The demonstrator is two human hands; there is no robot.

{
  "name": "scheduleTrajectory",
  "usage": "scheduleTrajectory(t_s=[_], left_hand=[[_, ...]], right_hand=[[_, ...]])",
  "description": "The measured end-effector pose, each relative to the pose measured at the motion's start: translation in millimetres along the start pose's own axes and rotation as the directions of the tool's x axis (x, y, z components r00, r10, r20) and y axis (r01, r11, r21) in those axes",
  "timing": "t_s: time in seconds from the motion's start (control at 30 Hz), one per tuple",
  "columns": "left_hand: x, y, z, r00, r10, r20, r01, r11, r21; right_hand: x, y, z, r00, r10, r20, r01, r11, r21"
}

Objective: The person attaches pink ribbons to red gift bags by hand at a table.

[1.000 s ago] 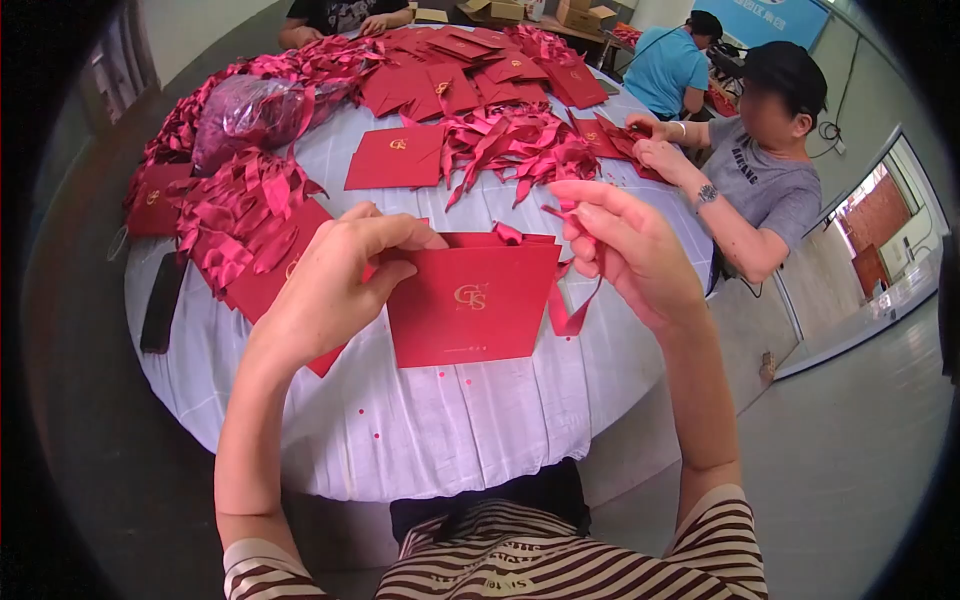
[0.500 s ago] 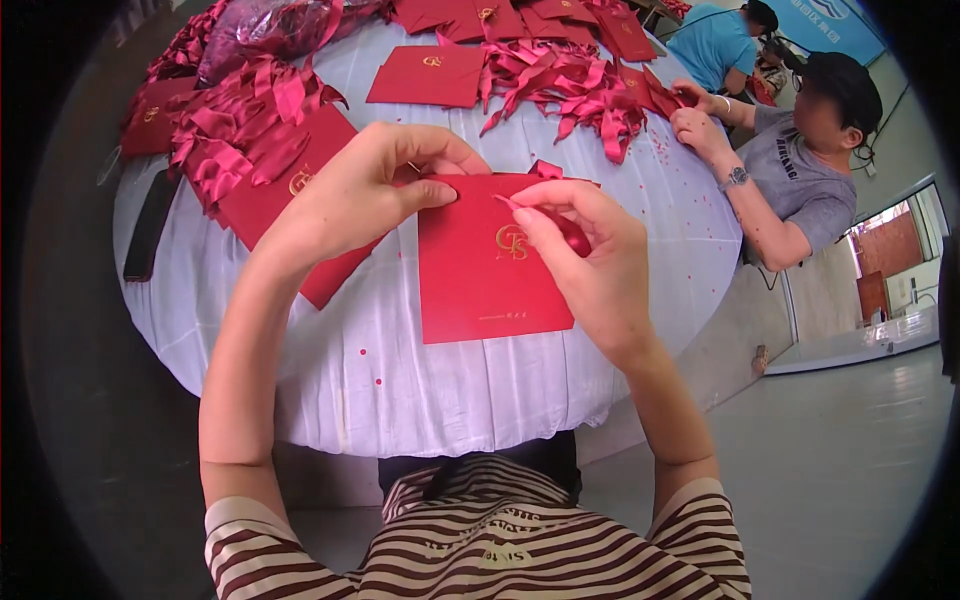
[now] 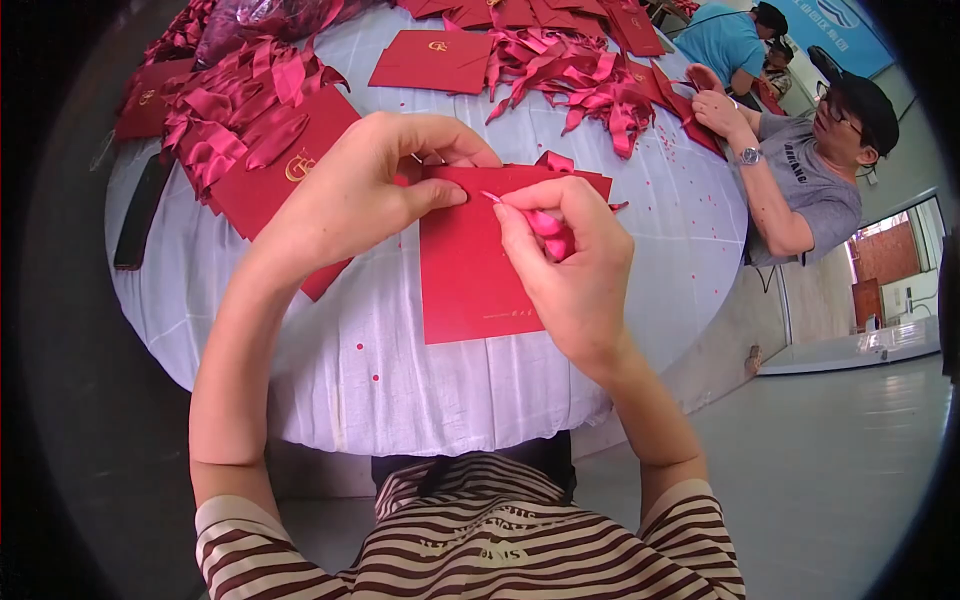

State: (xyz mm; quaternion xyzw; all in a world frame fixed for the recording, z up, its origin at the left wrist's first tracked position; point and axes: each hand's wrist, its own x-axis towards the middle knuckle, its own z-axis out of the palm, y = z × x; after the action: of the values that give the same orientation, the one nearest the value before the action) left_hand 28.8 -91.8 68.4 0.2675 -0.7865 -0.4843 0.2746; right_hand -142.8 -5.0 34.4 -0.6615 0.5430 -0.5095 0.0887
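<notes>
A red paper bag [image 3: 470,285] with gold print lies flat before me at the near side of the table. My left hand [image 3: 400,180] pinches its upper left edge, thumb on the front and fingers behind. Between the thumb and fingertips of my right hand [image 3: 575,260] is a pink-red ribbon [image 3: 549,228], its thin tip pointing at the bag's face near my left thumb. The rest of that ribbon bunches in my right palm. A loop of ribbon [image 3: 556,160] shows behind the bag's top edge.
A pile of ribbons [image 3: 240,120] lies on more red bags [image 3: 260,190] at left, beside a black phone [image 3: 145,210]. Further ribbons [image 3: 570,80] and bags [image 3: 430,62] cover the table's far side. At right a person in grey [image 3: 800,180] handles a red bag.
My right hand has shifted slightly left, carrying the ribbon tip toward my left thumb and covering the gold emblem. My left hand keeps its pinch on the bag.
</notes>
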Motion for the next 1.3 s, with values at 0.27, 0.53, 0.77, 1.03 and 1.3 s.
scheduleTrajectory(t_s=[0.27, 0.53, 0.77, 1.03, 1.3], left_hand=[[-5.1, 12.9, 8.1, 0.989, 0.123, -0.086, -0.105, 0.977, 0.186], [-14.6, 25.4, 26.4, 0.931, 0.34, -0.132, -0.279, 0.897, 0.343], [-19.7, 33.2, 33.7, 0.916, 0.376, -0.139, -0.303, 0.876, 0.375], [-22.6, 35.0, 37.5, 0.893, 0.424, -0.148, -0.342, 0.856, 0.388], [-24.6, 35.6, 43.3, 0.867, 0.474, -0.157, -0.369, 0.82, 0.437]], right_hand=[[-1.1, -13.4, -0.8, 0.993, -0.061, -0.1, 0.057, 0.998, -0.04], [-15.0, -24.4, 2.2, 0.973, -0.122, -0.196, 0.077, 0.971, -0.225], [-20.8, -39.6, 1.1, 0.96, -0.122, -0.251, 0.045, 0.955, -0.292], [-22.5, -47.4, 4.6, 0.953, -0.117, -0.279, 0.02, 0.944, -0.329], [-24.1, -51.5, 8.9, 0.943, -0.03, -0.331, -0.07, 0.956, -0.284]])
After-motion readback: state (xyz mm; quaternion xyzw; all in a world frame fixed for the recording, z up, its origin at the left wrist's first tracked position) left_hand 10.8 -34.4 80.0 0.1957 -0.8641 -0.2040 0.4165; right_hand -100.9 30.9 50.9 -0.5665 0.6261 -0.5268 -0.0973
